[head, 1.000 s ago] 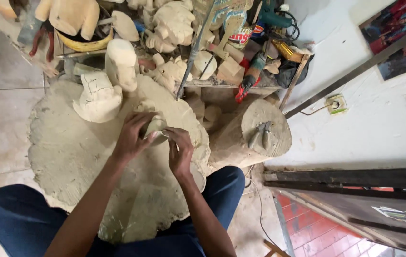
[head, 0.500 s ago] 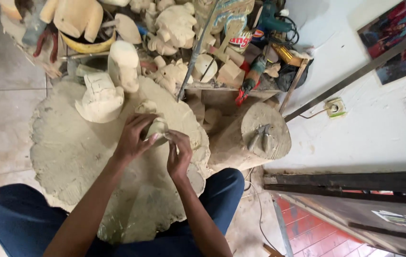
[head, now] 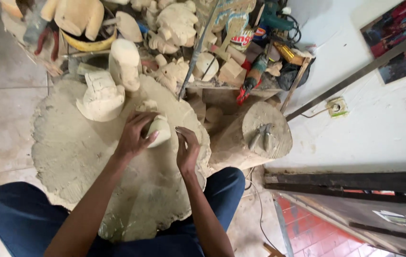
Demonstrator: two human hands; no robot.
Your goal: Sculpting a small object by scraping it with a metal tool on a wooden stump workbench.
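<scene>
A cluttered carving corner surrounds you: a broad, dusty wood slab (head: 79,157) lies across your lap, with pale carved figures (head: 165,28) heaped behind it and a log stump (head: 265,138) to your right carrying pliers (head: 261,135). Your left hand (head: 134,135) wraps its fingers round a small pale wood piece (head: 160,131), pressing it on the slab. Your right hand (head: 187,150) sits just beside it, fingers pinched narrow; what it grips I cannot tell.
</scene>
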